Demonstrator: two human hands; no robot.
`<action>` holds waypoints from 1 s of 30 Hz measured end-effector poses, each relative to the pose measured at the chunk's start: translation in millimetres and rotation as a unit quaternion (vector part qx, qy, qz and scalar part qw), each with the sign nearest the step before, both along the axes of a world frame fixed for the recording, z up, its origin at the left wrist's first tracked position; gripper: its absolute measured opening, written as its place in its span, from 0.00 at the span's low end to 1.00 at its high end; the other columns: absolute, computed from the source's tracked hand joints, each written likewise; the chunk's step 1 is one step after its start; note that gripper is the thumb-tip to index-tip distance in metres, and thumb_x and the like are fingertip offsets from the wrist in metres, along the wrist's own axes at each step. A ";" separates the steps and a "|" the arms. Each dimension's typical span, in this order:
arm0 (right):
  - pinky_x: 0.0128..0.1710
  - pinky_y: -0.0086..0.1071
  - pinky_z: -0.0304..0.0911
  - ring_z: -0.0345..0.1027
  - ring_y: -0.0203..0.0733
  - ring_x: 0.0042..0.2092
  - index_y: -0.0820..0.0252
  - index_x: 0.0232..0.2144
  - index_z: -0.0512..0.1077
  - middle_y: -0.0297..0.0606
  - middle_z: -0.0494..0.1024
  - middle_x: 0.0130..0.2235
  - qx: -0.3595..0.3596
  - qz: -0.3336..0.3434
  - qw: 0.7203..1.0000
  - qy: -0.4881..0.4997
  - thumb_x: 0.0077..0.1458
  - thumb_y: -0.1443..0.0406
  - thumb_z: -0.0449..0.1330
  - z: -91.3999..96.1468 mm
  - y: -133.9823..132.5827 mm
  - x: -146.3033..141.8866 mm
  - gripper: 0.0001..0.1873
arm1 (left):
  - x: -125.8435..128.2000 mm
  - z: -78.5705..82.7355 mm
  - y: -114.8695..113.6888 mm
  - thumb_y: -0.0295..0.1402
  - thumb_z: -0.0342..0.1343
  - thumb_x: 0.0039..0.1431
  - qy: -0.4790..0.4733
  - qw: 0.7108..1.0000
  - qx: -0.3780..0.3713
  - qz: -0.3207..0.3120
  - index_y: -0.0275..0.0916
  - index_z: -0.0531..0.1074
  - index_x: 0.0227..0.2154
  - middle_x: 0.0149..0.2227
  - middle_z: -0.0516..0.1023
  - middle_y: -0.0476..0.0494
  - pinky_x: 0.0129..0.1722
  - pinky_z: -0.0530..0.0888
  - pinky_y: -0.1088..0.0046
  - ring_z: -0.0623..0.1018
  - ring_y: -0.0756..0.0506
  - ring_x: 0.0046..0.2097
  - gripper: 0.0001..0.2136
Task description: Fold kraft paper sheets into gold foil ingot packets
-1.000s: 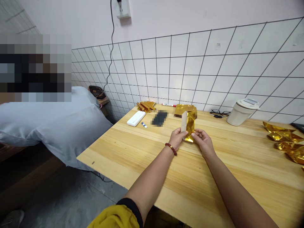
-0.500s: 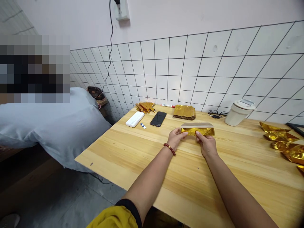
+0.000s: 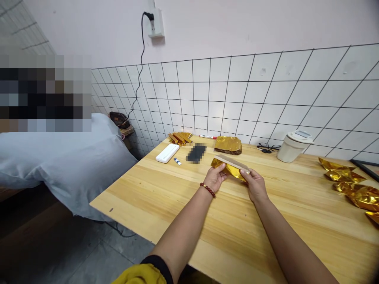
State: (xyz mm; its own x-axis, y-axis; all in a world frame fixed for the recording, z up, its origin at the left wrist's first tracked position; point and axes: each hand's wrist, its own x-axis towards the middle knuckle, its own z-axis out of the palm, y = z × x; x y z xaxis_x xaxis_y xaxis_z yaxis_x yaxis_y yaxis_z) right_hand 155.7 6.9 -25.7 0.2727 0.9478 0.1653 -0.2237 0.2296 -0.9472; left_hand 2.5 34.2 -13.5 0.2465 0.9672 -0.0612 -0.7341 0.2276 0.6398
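Between my two hands, above the wooden table [image 3: 142, 181], is a folded sheet of gold foil paper [image 3: 231, 169], tilted down to the right, its dull backing showing along the top. My left hand [image 3: 215, 178] grips its left part, thumb on the gold face. My right hand [image 3: 256, 184] pinches the right end between thumb and fingers. Behind it lies a stack of flat gold foil sheets [image 3: 227, 144]. Folded gold foil pieces [image 3: 364, 196] lie in a row at the right edge.
A white power bank [image 3: 167, 153], a small blue-and-white tube [image 3: 177, 161] and a blurred dark phone [image 3: 196, 153] lie at the left. Gold foil strips [image 3: 180, 138], a red-and-white marker [image 3: 207, 137], glasses [image 3: 268, 148] and a lidded cup [image 3: 294, 146] line the wall side. A grey-blue cloth [image 3: 68, 161] covers furniture leftward.
The gold foil paper has turned from level to sloping down at its right end, and moved slightly left. My right hand has slid to its right end. The camera view has shifted a little.
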 end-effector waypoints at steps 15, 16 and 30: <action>0.23 0.29 0.58 0.59 0.33 0.22 0.59 0.30 0.77 0.31 0.73 0.23 -0.007 -0.018 0.999 -0.039 0.36 0.51 0.73 1.7 -1.3 -0.8 0.22 | -1.2 0.9 4.3 0.43 0.62 0.55 -0.045 0.996 -0.077 0.030 0.38 0.73 0.39 0.38 0.79 0.42 0.34 0.75 0.72 0.78 0.48 0.35 0.15; 0.23 0.29 0.58 0.59 0.33 0.22 0.59 0.29 0.77 0.31 0.72 0.22 -0.007 -0.023 0.999 -0.038 0.36 0.51 0.72 1.3 -1.1 -0.3 0.21 | -2.2 1.6 4.7 0.44 0.61 0.56 -0.059 0.994 -0.086 0.034 0.38 0.73 0.40 0.38 0.79 0.42 0.36 0.75 0.71 0.78 0.48 0.36 0.15; 0.24 0.28 0.58 0.60 0.32 0.22 0.59 0.31 0.78 0.32 0.75 0.23 -0.009 -0.007 1.000 -0.021 0.39 0.52 0.72 -2.2 1.1 -0.4 0.20 | 2.1 -5.5 3.8 0.33 0.65 0.52 0.002 0.999 -0.044 -0.028 0.36 0.73 0.36 0.35 0.79 0.41 0.42 0.73 0.68 0.78 0.47 0.35 0.11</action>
